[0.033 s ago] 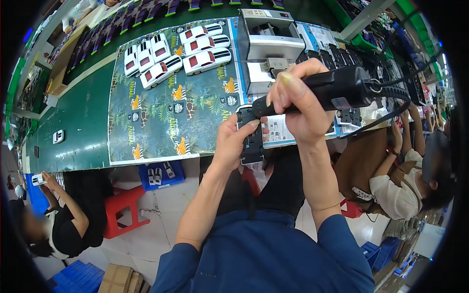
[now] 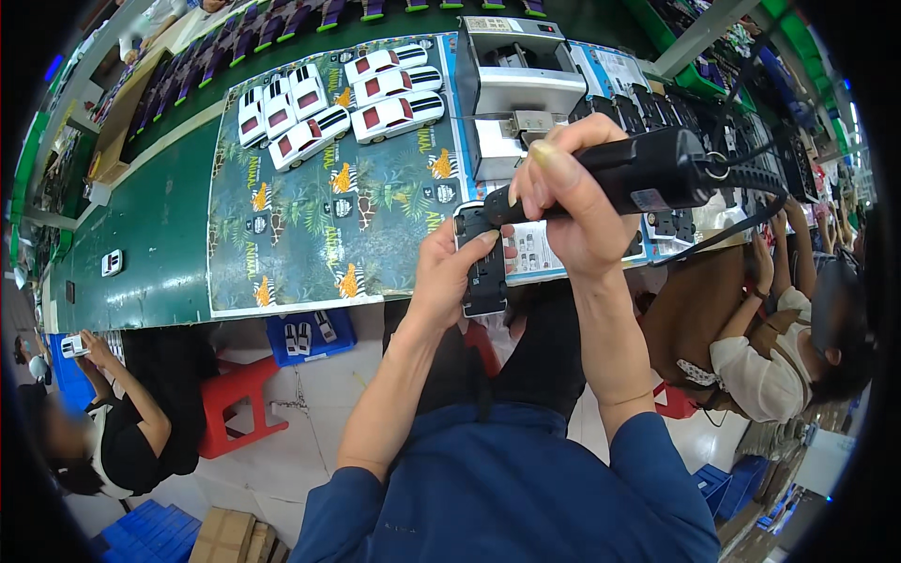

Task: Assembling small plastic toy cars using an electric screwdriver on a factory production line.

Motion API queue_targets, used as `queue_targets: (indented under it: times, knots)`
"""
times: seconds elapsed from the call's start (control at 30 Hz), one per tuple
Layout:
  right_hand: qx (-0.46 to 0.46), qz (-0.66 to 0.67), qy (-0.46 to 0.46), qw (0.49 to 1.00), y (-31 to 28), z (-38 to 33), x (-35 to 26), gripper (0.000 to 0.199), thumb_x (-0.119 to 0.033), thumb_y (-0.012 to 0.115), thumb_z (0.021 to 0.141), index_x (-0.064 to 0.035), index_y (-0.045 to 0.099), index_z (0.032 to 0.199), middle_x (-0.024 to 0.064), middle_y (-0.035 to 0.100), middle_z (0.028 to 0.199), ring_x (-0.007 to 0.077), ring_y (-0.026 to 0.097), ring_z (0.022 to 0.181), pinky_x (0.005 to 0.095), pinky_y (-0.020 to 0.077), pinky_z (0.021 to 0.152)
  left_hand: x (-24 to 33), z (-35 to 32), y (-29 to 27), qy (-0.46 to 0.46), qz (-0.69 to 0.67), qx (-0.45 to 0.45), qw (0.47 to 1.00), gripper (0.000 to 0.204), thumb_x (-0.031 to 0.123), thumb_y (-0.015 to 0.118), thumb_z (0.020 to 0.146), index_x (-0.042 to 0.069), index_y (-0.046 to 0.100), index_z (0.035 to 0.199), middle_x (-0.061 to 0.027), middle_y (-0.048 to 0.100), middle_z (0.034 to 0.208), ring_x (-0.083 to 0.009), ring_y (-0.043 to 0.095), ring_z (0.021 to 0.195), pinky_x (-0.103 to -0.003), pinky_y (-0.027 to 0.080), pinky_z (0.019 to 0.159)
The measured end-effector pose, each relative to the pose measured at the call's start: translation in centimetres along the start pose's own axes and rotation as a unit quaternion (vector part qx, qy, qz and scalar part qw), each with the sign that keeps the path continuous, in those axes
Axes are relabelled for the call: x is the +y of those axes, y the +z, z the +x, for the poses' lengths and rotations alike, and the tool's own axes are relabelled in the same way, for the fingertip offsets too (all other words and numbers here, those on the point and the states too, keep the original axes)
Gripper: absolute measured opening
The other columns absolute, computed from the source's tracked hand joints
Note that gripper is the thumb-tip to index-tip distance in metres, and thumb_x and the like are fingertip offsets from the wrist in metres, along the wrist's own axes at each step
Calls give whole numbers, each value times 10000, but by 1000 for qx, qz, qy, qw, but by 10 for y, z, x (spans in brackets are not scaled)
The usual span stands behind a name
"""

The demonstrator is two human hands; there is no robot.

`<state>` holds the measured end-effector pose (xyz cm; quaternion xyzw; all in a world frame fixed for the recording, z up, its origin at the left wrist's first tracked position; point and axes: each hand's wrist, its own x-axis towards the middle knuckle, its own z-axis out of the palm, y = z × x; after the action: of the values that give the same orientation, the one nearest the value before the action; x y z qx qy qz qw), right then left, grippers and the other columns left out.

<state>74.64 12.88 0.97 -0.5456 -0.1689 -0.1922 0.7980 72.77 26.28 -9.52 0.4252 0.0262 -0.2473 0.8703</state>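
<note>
My left hand [image 2: 448, 265] is closed around a toy car [image 2: 485, 281] that is turned over, its black underside facing up and a white edge showing. In my right hand [image 2: 587, 211] is a black corded electric screwdriver [image 2: 648, 169], held nearly level. Its front end points left and meets the car's underside near the upper end; the very tip is hidden. Beyond my hands stands a metal box-shaped machine [image 2: 516, 80]. To its left, several white toy cars [image 2: 399, 115] with black stripes rest upright on a patterned mat [image 2: 310, 239].
Black car bases [image 2: 638, 108] lie right of the machine. A cable [image 2: 751, 220] loops from the screwdriver. On the left, a person [image 2: 122, 403] holds a white car beside a red stool [image 2: 235, 403]. A blue bin [image 2: 314, 349] holds cars below the table edge. Another person [image 2: 779, 347] sits right.
The rear of the screwdriver and my right hand have shifted very slightly. My left hand and the toy car stay in place.
</note>
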Motion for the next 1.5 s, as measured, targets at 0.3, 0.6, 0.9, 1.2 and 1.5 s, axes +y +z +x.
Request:
queue_targets:
  times: [0.3,0.6,0.9,1.2,1.5]
  knots:
    - [-37,-62,15,997,-2,-2,12,163,-47,796,765,-42,636,732,-1,581,675,41,509,555,193,364,500,-1,0,-3,-9,2,3,1000,209,48,614,927,1,611,1130,-98,702,971,-153,694,790,-267,571,669]
    - [-66,-40,13,997,-4,-4,12,198,-76,814,759,-49,618,753,-3,576,678,45,509,562,200,376,509,2,-3,0,-20,9,10,1000,207,48,634,909,5,628,1111,-92,702,940,-145,687,758,-263,564,683]
    - [-77,87,-30,993,-8,6,-7,141,-45,738,828,-18,600,832,54,606,640,89,571,511,222,469,497,0,-2,-4,-17,-58,20,998,218,96,629,921,14,608,1122,-122,701,958,-208,702,806,-383,598,775]
    - [3,-72,-148,986,-45,51,-4,142,-110,777,830,-42,653,819,26,613,609,86,583,490,202,471,501,6,-9,-16,-16,-97,-4,995,636,-148,580,768,36,441,1361,-196,532,1323,-377,609,1158,-526,576,921]
    - [-6,-244,-133,961,-26,58,3,149,-76,716,853,-42,621,743,26,556,547,106,536,462,251,460,507,7,-6,-18,-33,-149,25,988,661,-113,564,763,64,418,1383,-232,563,1269,-373,613,1146,-537,579,907]
